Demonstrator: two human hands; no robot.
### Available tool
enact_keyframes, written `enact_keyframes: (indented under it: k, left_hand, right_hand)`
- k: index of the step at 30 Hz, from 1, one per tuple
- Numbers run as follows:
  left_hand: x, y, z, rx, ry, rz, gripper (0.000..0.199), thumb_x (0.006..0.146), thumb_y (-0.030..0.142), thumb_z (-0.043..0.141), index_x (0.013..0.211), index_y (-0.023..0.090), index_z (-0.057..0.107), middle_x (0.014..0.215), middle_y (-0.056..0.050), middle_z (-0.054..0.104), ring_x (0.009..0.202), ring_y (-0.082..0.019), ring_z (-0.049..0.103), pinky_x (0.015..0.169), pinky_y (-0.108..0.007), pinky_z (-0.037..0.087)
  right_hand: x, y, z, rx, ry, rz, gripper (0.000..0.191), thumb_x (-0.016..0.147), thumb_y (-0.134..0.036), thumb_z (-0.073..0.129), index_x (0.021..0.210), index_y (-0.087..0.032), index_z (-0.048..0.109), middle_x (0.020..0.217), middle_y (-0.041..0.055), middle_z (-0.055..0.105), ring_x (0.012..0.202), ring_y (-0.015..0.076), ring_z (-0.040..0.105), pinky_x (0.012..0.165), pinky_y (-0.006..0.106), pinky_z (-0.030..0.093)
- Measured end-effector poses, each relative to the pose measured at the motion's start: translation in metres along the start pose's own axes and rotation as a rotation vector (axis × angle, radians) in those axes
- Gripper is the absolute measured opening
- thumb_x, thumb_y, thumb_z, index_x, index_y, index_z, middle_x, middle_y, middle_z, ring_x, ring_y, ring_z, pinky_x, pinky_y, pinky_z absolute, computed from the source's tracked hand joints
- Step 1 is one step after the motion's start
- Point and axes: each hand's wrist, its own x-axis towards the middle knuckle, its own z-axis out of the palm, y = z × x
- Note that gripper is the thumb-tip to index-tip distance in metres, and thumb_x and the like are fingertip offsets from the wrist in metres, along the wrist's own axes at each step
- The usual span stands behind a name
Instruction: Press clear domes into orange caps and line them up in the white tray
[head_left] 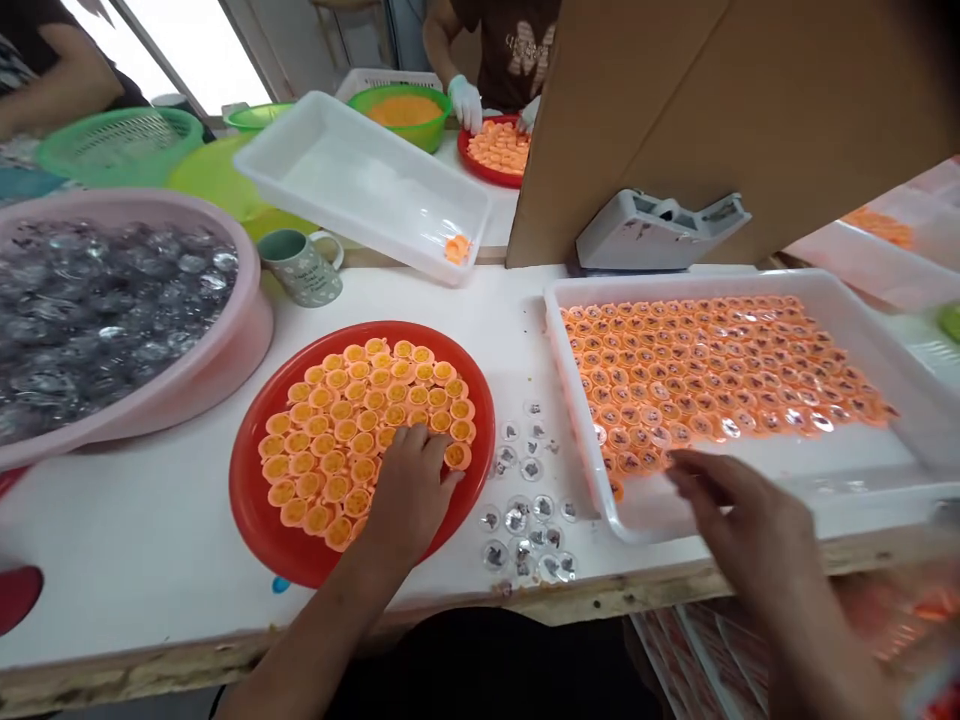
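My left hand [415, 485] reaches over the red round tray [255, 500], its fingertips curled down at the orange round pieces [337, 450]; what the fingers pinch, if anything, is hidden. Over the near edge of the white rectangular tray [810, 500], my right hand [739, 510] has thumb and fingers drawn together by the rows of orange pieces with clear printed covers [697, 370]. Anything between those fingertips is too small to make out. Loose clear printed discs [517, 515] lie on the table between the two trays.
A pink basin [247, 320] of clear discs stands left, beside a mug [304, 268]. Behind are a tilted white bin [360, 185], green baskets [120, 145] and a cardboard panel [637, 120] with a tape dispenser [652, 235]. Across the table, a person's gloved hands work at another red tray [495, 180].
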Motion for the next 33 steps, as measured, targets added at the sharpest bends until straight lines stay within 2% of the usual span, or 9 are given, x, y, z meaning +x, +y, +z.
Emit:
enact_keyframes:
  k: [2, 4, 5, 9, 12, 18, 22, 25, 33]
  left_hand:
    - [0.001, 0.001, 0.002, 0.016, 0.000, 0.000, 0.014, 0.083, 0.017, 0.053, 0.071, 0.018, 0.058, 0.087, -0.009, 0.057, 0.090, -0.029, 0.053, 0.070, -0.038, 0.045]
    - [0.002, 0.001, 0.004, 0.024, -0.002, 0.004, 0.016, 0.083, 0.015, 0.051, 0.069, 0.019, 0.057, 0.085, -0.009, 0.056, 0.089, -0.029, 0.054, 0.070, -0.039, 0.045]
    - [0.001, 0.000, 0.005, 0.023, -0.004, 0.006, 0.016, 0.083, 0.014, 0.051, 0.069, 0.019, 0.057, 0.085, -0.009, 0.057, 0.089, -0.029, 0.054, 0.070, -0.039, 0.045]
    - [-0.004, 0.000, -0.002, -0.023, -0.010, 0.002, 0.010, 0.082, 0.016, 0.055, 0.073, 0.019, 0.057, 0.089, -0.008, 0.061, 0.093, -0.028, 0.056, 0.072, -0.037, 0.047]
    - [-0.011, 0.002, -0.011, -0.224, -0.021, -0.040, 0.008, 0.078, 0.013, 0.060, 0.083, 0.019, 0.058, 0.093, -0.005, 0.065, 0.093, -0.024, 0.060, 0.074, -0.034, 0.049]
    - [-0.019, 0.001, -0.016, -0.547, -0.077, -0.118, 0.014, 0.075, 0.012, 0.062, 0.084, 0.022, 0.057, 0.082, 0.002, 0.065, 0.072, -0.015, 0.061, 0.062, -0.025, 0.048]
    - [-0.018, -0.002, -0.015, -0.564, -0.088, -0.094, 0.016, 0.074, 0.013, 0.062, 0.088, 0.021, 0.061, 0.088, -0.001, 0.065, 0.079, -0.017, 0.062, 0.066, -0.027, 0.049]
    - [-0.015, 0.001, -0.021, -0.645, -0.177, -0.124, 0.016, 0.076, 0.015, 0.061, 0.091, 0.021, 0.063, 0.094, -0.003, 0.068, 0.088, -0.020, 0.063, 0.070, -0.029, 0.049]
    - [-0.012, 0.011, -0.031, -0.914, -0.286, -0.198, 0.017, 0.074, 0.012, 0.065, 0.089, 0.019, 0.064, 0.091, -0.002, 0.069, 0.090, -0.019, 0.065, 0.079, -0.029, 0.052]
  right_hand:
    - [-0.030, -0.044, 0.019, 0.249, -0.105, -0.211, 0.018, 0.090, -0.029, 0.053, 0.097, -0.025, 0.069, 0.092, 0.0056, 0.073, 0.082, 0.0210, 0.069, 0.072, 0.031, 0.053]
    - [-0.048, -0.081, 0.046, 0.358, -0.311, -0.295, 0.023, 0.093, -0.018, 0.046, 0.100, -0.024, 0.067, 0.090, 0.0051, 0.069, 0.081, 0.0186, 0.067, 0.072, 0.029, 0.054]
    - [-0.051, -0.094, 0.060, 0.363, -0.330, -0.297, 0.026, 0.092, -0.015, 0.043, 0.103, -0.023, 0.066, 0.092, 0.0061, 0.067, 0.083, 0.0189, 0.067, 0.074, 0.029, 0.054]
    - [-0.035, -0.117, 0.109, 0.291, -0.213, -0.221, 0.034, 0.088, -0.011, 0.047, 0.117, -0.021, 0.060, 0.110, 0.0114, 0.061, 0.097, 0.0237, 0.065, 0.083, 0.035, 0.053]
    - [-0.021, -0.116, 0.126, 0.296, -0.193, -0.219, 0.027, 0.086, -0.011, 0.051, 0.106, -0.022, 0.065, 0.105, 0.0095, 0.062, 0.094, 0.0235, 0.065, 0.081, 0.034, 0.052]
    - [-0.028, -0.107, 0.119, 0.365, -0.256, -0.259, 0.021, 0.088, -0.014, 0.049, 0.093, -0.021, 0.068, 0.086, 0.0056, 0.065, 0.076, 0.0178, 0.064, 0.069, 0.028, 0.051]
    - [-0.036, -0.108, 0.100, 0.685, -0.368, 0.044, 0.005, 0.083, -0.022, 0.061, 0.084, -0.020, 0.066, 0.072, 0.0009, 0.065, 0.062, 0.0143, 0.061, 0.058, 0.024, 0.050]
    - [-0.036, -0.111, 0.089, 0.987, -0.470, 0.250, 0.013, 0.075, -0.029, 0.073, 0.077, -0.019, 0.064, 0.066, -0.0008, 0.064, 0.060, 0.0134, 0.059, 0.055, 0.024, 0.050]
    - [-0.034, -0.113, 0.080, 1.234, -0.473, 0.330, 0.023, 0.071, -0.029, 0.079, 0.076, -0.019, 0.059, 0.069, -0.0010, 0.066, 0.063, 0.0125, 0.059, 0.059, 0.024, 0.047]
